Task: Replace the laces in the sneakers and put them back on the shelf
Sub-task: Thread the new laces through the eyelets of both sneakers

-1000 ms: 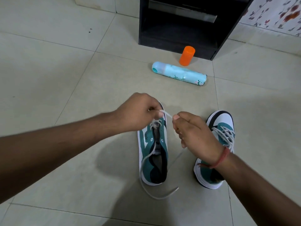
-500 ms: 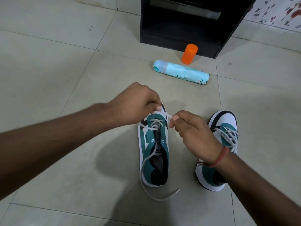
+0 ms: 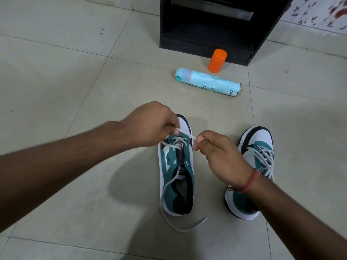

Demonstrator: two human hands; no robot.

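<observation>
Two teal, white and black sneakers stand on the tiled floor, toes pointing away from me. The left sneaker [image 3: 176, 177] is laced only through its front eyelets. My left hand [image 3: 152, 124] and my right hand [image 3: 219, 156] pinch the same white lace [image 3: 185, 133] stretched between them above the toe. The lace's other end trails down the sneaker's left side and curls on the floor [image 3: 180, 228]. The right sneaker [image 3: 259, 147] is fully laced and partly hidden by my right wrist. The black shelf [image 3: 210, 25] stands at the back.
A light blue spray can [image 3: 208, 82] lies on its side between the sneakers and the shelf. An orange cap [image 3: 217, 61] stands upright just in front of the shelf's base. A floral-patterned wall shows at the top right.
My left hand has lifted slightly away from the toe, so the front lacing shows. The lace stays pinched between both hands.
</observation>
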